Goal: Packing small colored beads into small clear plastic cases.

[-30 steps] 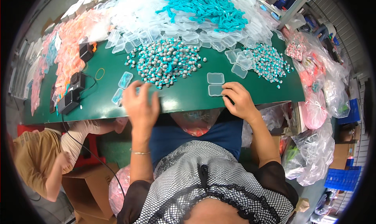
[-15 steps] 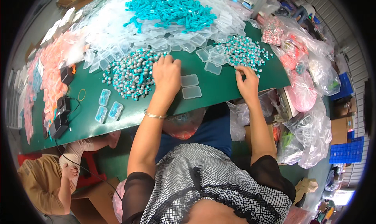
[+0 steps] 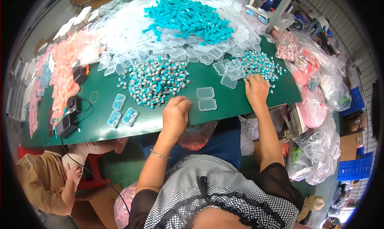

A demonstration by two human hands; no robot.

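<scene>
My left hand is closed over the table's near edge, just below a large heap of small grey-and-teal rounded pieces. Whatever its fingers may hold is hidden. My right hand has its fingers curled down at the near left edge of a smaller heap of similar pieces; its fingertips are out of sight. Between my hands a clear plastic case lies opened flat, its two halves bare. Beside the right hand is a small cluster of clear cases.
Several closed cases with teal contents lie at the left. Teal cords top a broad mound of clear cases. Black boxes with a cable and orange packets stand farther left. Another person sits lower left; plastic bags fill the right.
My left hand has drawn back from the large heap toward the table's near edge. My right hand's fingers, spread before, have curled in beside the smaller heap. The whole view has shifted slightly.
</scene>
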